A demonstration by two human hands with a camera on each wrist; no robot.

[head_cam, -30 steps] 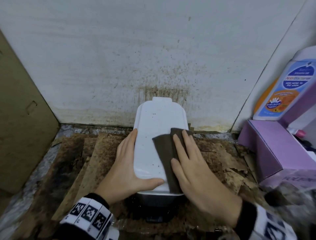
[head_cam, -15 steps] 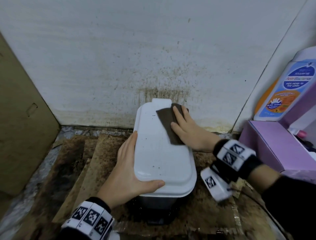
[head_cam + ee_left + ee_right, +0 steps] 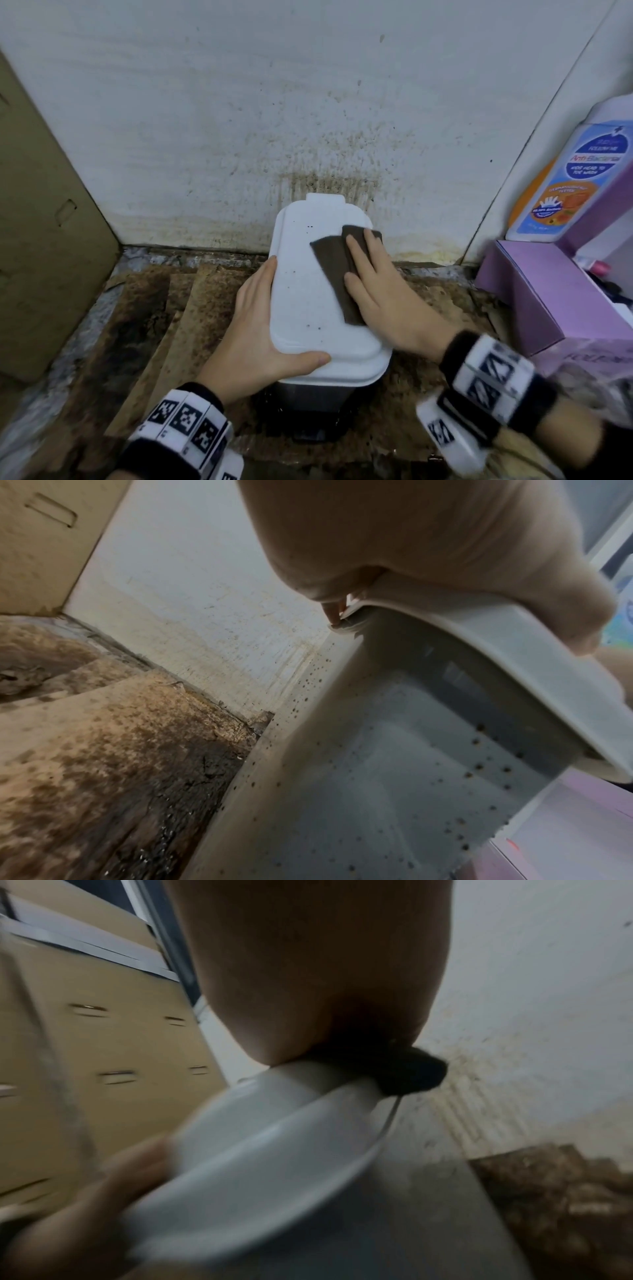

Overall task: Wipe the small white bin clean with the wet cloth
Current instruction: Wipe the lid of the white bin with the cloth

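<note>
Where wall (image 3: 205, 120) meets floor (image 3: 137, 325) (both stained) — cardboard, seemingly.

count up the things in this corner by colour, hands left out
White: 1, the bin
Brown: 2, the cloth and the cardboard sheet
Purple: 1, the box
Blue, orange and white: 1, the wash bottle
Total: 5
</note>
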